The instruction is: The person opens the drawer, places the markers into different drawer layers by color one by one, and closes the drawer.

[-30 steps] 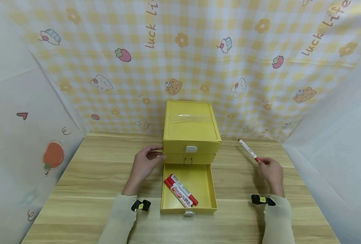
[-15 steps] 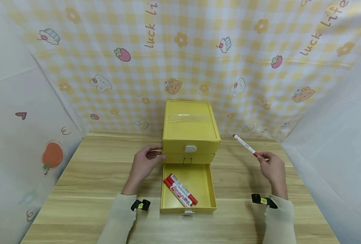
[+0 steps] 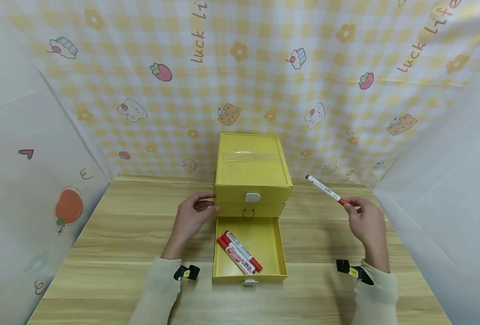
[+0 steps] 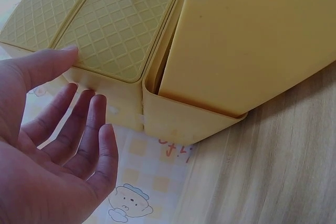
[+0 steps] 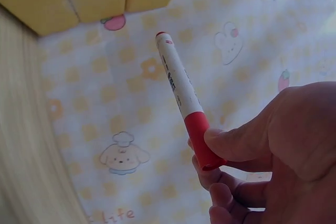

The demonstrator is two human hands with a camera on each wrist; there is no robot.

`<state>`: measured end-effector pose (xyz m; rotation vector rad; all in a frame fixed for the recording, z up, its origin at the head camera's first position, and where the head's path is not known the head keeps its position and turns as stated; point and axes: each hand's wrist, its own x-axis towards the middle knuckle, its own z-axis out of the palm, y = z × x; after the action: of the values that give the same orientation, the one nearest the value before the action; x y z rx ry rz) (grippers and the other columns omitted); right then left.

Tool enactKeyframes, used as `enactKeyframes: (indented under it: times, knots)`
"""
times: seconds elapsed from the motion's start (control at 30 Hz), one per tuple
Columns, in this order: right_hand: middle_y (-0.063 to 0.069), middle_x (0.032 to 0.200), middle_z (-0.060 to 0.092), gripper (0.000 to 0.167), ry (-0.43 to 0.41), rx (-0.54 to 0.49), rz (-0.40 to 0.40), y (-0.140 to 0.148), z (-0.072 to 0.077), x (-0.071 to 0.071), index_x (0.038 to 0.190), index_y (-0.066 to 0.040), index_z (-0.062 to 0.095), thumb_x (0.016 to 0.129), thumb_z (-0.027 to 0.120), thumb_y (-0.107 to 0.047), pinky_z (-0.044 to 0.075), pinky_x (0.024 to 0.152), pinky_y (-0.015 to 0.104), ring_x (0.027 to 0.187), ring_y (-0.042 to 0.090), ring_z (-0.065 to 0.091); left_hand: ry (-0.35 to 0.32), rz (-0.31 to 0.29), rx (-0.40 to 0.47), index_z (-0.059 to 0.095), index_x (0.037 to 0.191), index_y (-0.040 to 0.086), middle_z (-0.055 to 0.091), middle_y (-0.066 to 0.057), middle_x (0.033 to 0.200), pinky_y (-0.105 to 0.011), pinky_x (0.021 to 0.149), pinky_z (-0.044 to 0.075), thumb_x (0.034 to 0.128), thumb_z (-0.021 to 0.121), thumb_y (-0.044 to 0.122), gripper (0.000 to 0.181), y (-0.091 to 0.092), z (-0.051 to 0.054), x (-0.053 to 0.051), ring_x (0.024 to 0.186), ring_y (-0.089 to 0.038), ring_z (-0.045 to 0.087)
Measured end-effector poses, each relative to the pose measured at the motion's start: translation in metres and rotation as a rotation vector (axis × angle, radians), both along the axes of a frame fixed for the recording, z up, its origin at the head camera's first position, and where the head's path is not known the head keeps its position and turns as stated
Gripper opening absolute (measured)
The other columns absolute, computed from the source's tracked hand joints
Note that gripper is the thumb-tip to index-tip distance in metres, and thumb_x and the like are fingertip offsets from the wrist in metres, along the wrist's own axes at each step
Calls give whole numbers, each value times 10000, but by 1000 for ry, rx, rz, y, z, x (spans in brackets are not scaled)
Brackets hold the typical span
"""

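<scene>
A small yellow chest of drawers (image 3: 252, 169) stands at mid table, its bottom drawer (image 3: 266, 246) pulled out. Inside that drawer, red-and-white markers (image 3: 237, 253) lie side by side at a slant. My left hand (image 3: 191, 219) rests at the chest's left side; in the left wrist view its thumb (image 4: 58, 61) touches the front edge of a closed drawer and the fingers are loosely bent. To the right of the chest, my right hand (image 3: 367, 223) pinches another marker (image 5: 181, 87) by its red cap, the white barrel pointing away and up-left, raised off the table.
The wood-grain table (image 3: 134, 225) reaches back to a yellow checked cloth (image 3: 175, 113) with cartoon prints. White sheets hang at the left (image 3: 16, 180) and right. A white pull tab (image 3: 250, 282) sticks out at the open drawer's front.
My right hand has risen and shifted slightly right, turning the marker so its far end swings left and up. The left hand and the drawer stay as they were.
</scene>
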<state>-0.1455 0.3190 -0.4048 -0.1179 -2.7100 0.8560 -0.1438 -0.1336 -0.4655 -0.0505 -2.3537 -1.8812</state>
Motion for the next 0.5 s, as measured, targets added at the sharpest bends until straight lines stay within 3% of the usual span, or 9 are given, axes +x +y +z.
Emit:
enactKeyframes:
  times: [0.5]
  knots:
    - [223,1006,718,115,208,48,63,-16,28,28,1113,47,793,1039,722,-5,426,709,419,870,357,597,-6,2,-2,739,1337,35,738,-147,1348,-461,1051,590,956,877,131,417,0,0,0,1201,-325,730]
